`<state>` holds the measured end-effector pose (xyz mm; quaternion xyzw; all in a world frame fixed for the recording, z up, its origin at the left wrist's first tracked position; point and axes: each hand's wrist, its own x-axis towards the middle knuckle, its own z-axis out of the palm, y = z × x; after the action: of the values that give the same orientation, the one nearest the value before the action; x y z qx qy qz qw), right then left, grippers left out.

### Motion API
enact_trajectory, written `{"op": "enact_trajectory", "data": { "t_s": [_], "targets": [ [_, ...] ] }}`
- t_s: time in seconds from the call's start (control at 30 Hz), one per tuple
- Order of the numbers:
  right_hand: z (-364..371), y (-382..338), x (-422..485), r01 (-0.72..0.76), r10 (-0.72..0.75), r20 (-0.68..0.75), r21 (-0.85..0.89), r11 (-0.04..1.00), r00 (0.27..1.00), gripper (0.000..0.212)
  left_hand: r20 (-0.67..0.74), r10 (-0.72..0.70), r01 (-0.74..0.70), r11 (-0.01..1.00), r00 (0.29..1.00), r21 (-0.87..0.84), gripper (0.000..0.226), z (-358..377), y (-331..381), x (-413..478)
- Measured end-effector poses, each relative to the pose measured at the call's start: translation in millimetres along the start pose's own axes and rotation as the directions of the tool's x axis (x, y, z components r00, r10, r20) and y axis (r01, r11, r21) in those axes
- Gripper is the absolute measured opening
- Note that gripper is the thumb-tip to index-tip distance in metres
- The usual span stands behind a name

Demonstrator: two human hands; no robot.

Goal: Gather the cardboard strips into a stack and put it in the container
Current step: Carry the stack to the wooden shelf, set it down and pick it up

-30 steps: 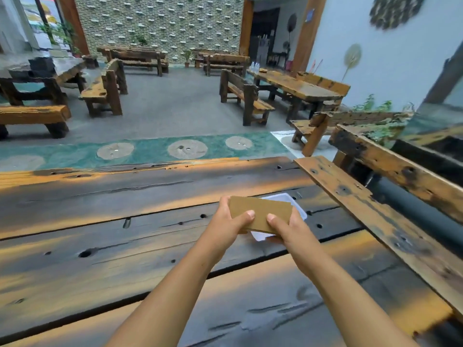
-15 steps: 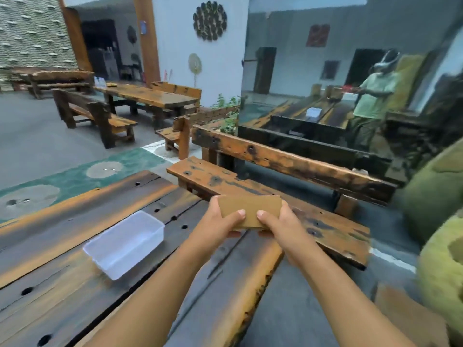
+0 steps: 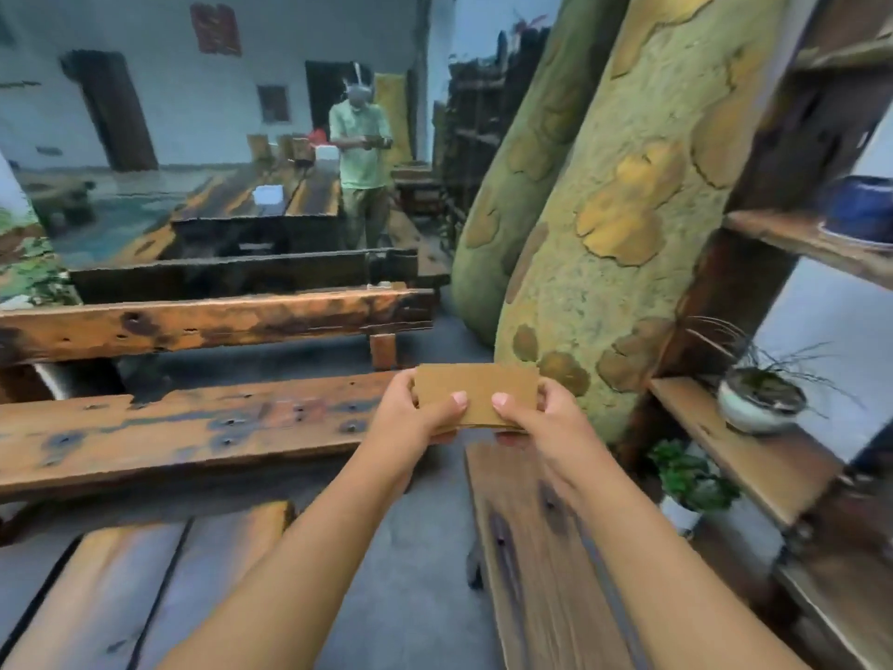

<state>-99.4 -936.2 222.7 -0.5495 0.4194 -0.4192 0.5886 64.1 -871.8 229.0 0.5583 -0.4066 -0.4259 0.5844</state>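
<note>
Head camera showed the stack of cardboard strips point(image 3: 476, 391) held in the air between both hands, in front of the person at about the middle of the view. The left hand point(image 3: 410, 413) gripped its left end, with the thumb pressed on the top face and the other fingers under it. The right hand point(image 3: 541, 418) gripped the right end in the same way. The long axis of the stack ran from left to right, and the broad brown face was turned up and toward the camera. The stack was above the gap between a wooden bench point(image 3: 193, 427) on the left and a wooden plank point(image 3: 531, 548) below the right forearm, touching neither.

Behind the stack stood a big yellow-green pillar point(image 3: 604, 258). On a wooden shelf point(image 3: 754, 456) at the right stood a white pot point(image 3: 758, 403) with a thin grassy plant in it. A mirror wall point(image 3: 193, 137) at the back showed a white container point(image 3: 268, 198) on a table; I could not tell what was inside.
</note>
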Motion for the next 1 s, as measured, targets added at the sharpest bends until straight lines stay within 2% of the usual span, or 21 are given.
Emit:
{"op": "enact_trajectory", "data": {
  "t_s": [0.1, 0.2, 0.27, 0.33, 0.43, 0.53, 0.67, 0.77, 0.87, 1.0],
  "targets": [
    [-43.1, -4.8, -0.4, -0.019, 0.023, -0.163, 0.024, 1.000, 0.986, 0.046, 0.172, -0.001, -0.001, 1.000, 0.985, 0.014, 0.042, 43.9, -2.6, 33.4],
    [-73.6, -13.5, -1.9, -0.014, 0.028, -0.300, 0.048, 0.999, 0.954, 0.040, 0.338, 0.009, -0.006, 1.000, 0.941, -0.011, 0.038, 78.6, -6.0, 67.3],
    [-84.8, -20.1, -4.0, -0.009, 0.035, -0.378, 0.071, 0.997, 0.925, 0.033, 0.418, -0.001, 0.006, 1.000, 0.909, -0.010, 0.047, 96.3, -6.8, 86.4],
    [-93.3, -25.2, -5.4, -0.003, 0.037, -0.474, 0.072, 0.997, 0.880, 0.034, 0.511, -0.005, 0.015, 1.000, 0.859, -0.016, 0.054, 114.6, -6.0, 105.7],
    [-102.5, -30.7, -9.7, -0.003, 0.042, -0.606, 0.065, 0.998, 0.795, 0.039, 0.639, -0.010, 0.049, 0.998, 0.769, -0.043, 0.050, 143.0, -5.3, 125.4],
    [-114.3, -33.1, -20.2, 0.007, 0.052, -0.705, 0.081, 0.997, 0.707, 0.039, 0.728, -0.036, 0.094, 0.995, 0.685, -0.040, 0.053, 172.4, -7.9, 132.4],
    [-144.3, -38.2, -43.6, 0.003, 0.021, -0.804, 0.028, 1.000, 0.594, 0.037, 0.819, -0.045, 0.109, 0.994, 0.572, -0.022, 0.068, 224.7, -4.3, 126.9],
    [-182.1, -41.9, -66.8, -0.004, -0.006, -0.871, -0.009, 1.000, 0.492, 0.034, 0.872, -0.037, 0.117, 0.993, 0.489, -0.023, 0.058, 277.1, -0.5, 112.8],
    [-213.5, -49.1, -80.8, -0.014, -0.030, -0.896, -0.041, 0.999, 0.444, 0.035, 0.896, -0.017, 0.117, 0.992, 0.443, -0.039, 0.046, 315.6, 5.5, 100.4],
    [-267.7, -58.2, -95.8, 0.006, -0.083, -0.919, -0.088, 0.996, 0.386, 0.031, 0.916, -0.020, 0.129, 0.991, 0.402, -0.035, 0.046, 375.7, 16.8, 84.4]
  ]
}}
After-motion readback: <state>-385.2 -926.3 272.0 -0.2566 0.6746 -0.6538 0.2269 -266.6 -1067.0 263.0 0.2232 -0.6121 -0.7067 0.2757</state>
